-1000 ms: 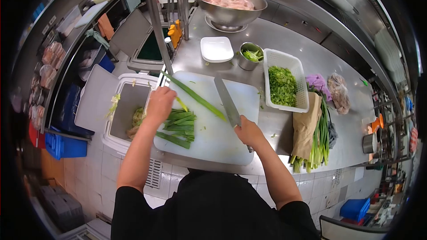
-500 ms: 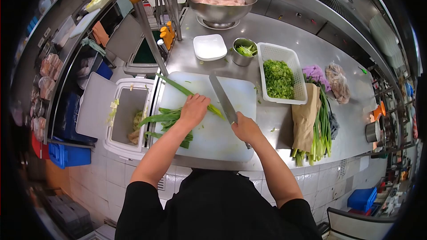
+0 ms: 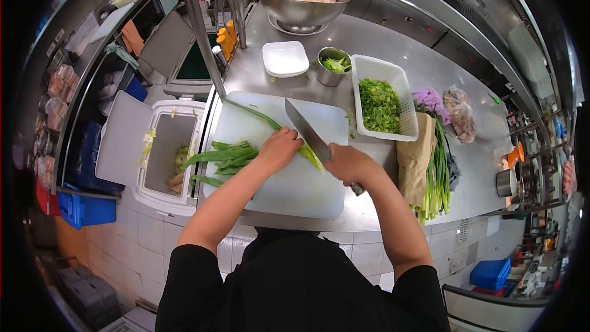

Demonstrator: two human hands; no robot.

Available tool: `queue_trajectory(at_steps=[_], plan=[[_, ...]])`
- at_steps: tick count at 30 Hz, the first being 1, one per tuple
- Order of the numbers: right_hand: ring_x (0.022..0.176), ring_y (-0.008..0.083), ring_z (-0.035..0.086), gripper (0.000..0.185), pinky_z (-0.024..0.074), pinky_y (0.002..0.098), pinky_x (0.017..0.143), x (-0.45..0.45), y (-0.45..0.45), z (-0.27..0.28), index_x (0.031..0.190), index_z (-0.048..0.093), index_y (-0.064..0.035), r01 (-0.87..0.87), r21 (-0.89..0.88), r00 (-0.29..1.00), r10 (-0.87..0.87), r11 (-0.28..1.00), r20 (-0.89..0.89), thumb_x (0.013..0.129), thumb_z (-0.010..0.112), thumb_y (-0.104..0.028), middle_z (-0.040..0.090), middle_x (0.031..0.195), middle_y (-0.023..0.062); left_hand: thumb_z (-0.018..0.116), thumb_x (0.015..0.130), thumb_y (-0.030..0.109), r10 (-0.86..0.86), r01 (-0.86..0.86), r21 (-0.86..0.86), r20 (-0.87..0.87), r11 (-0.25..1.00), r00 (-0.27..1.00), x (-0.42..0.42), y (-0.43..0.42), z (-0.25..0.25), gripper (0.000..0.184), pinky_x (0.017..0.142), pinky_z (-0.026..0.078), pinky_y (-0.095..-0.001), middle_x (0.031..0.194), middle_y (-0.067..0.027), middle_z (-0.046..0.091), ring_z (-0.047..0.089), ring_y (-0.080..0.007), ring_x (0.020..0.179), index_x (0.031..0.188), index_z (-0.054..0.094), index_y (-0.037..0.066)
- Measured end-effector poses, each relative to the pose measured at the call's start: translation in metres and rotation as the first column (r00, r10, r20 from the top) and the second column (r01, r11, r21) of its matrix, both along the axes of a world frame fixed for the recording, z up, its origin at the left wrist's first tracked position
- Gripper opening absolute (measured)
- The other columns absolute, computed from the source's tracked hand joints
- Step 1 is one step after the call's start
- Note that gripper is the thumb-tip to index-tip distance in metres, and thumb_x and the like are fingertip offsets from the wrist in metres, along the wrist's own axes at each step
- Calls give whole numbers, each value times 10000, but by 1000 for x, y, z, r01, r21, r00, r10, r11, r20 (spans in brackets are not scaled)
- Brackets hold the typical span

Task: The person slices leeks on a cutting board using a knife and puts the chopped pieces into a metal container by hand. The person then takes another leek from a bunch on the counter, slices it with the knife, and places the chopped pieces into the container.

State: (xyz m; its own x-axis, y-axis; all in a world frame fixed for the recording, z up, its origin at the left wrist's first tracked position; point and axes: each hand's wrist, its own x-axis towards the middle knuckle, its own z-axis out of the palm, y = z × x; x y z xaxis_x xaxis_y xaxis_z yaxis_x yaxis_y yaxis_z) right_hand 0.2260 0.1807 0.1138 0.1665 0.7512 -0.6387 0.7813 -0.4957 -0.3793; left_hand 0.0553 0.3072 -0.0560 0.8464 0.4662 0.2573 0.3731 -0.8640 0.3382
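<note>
Sliding along the green stalk [image 3: 254, 115] since the earlier frame, the left hand [image 3: 281, 149] is now resting closer to the knife [image 3: 303, 126], near the middle of the cutting board [image 3: 295, 198]. Meanwhile, the right hand [image 3: 353, 165] is shifting outward toward 3 o'clock, swinging the handle with it, so the blade is slanting more across the board.

Taking 12 o'clock as directly away from the person, the stalk is running from the board's 10 o'clock corner, passing beneath the left hand and showing its paler end toward 4 o'clock. The left fingers are curling over it and seemingly holding it down; how firmly they are pressing, I cannot tell. The right hand is wrapping closed around the knife handle, with the blade pointing toward 11 o'clock. Its edge is lying just beside the stalk and the left fingertips; whether it is touching either, the view is not showing.

Judging by this, the two hands are bringing stalk and blade together, the left one steadying and positioning. Longer leafy pieces [image 3: 227, 157] are lying at 9 o'clock on the board, some overhanging its edge toward the open bin [image 3: 165, 138]. Chopped greens [image 3: 380, 104] are filling part of the white basket [image 3: 407, 124] at 2 o'clock.
</note>
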Motion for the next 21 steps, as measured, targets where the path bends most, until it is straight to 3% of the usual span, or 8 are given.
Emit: queue_trajectory(at_steps=[2,4,10,13,15,16,18,21], plan=[[730,392,737,336,585,511,738,-9,-14,-18,1162,554,34,36,23,999,-36,999,-1,934,553,-212,726,949,288,661,856,88,3,-3,3,10,1000,1000,3,-2,1,160,961,503,-418,1001,-46,620,581,-264,1075,1003,722,103],[937,516,688,306,532,576,897,-9,-32,-94,1136,543,27,-39,298,991,-1,954,133,933,558,-202,715,968,314,683,869,126,27,-25,-18,92,1000,995,-2,-5,4,131,950,493,-427,991,-39,615,580,-255,1065,993,725,124],[892,490,703,309,550,567,845,7,-1,-61,1146,550,18,26,248,1000,-24,968,-10,929,570,-201,716,897,299,717,877,203,29,-33,41,88,999,996,-5,-10,0,62,878,442,-426,943,-24,586,574,-235,1012,932,737,182],[874,486,703,309,552,567,825,-2,2,-18,1131,551,21,77,40,994,-74,996,-81,928,573,-211,716,872,295,719,875,209,25,-31,44,137,999,990,-2,-12,2,46,858,431,-413,938,-23,582,571,-237,1004,904,735,176],[572,345,695,270,565,470,614,-6,-3,-22,1097,516,42,26,62,999,-23,998,-42,950,530,-184,696,802,262,717,874,200,33,-38,35,137,999,990,-1,-13,2,42,865,432,-414,936,-25,582,570,-239,1006,901,734,173],[572,345,695,270,565,470,614,-8,-6,-30,1097,516,42,23,57,999,-20,998,-42,950,530,-184,696,802,262,715,872,192,37,-42,31,137,999,990,-1,-13,1,39,872,433,-415,934,-27,581,570,-241,1008,897,733,169],[922,492,698,313,538,587,843,-7,-13,-71,1112,547,31,0,189,998,-11,982,54,920,574,-214,710,923,318,714,868,179,29,-31,15,121,999,992,-2,-11,0,44,880,434,-420,937,-28,585,571,-243,1012,906,731,165],[948,502,691,316,532,583,873,4,-4,-96,1117,549,30,-26,294,997,2,956,81,919,572,-215,705,961,331,714,856,149,12,-10,-19,109,1000,994,-1,-9,0,76,893,438,-431,946,-31,595,576,-248,1022,931,725,156]])
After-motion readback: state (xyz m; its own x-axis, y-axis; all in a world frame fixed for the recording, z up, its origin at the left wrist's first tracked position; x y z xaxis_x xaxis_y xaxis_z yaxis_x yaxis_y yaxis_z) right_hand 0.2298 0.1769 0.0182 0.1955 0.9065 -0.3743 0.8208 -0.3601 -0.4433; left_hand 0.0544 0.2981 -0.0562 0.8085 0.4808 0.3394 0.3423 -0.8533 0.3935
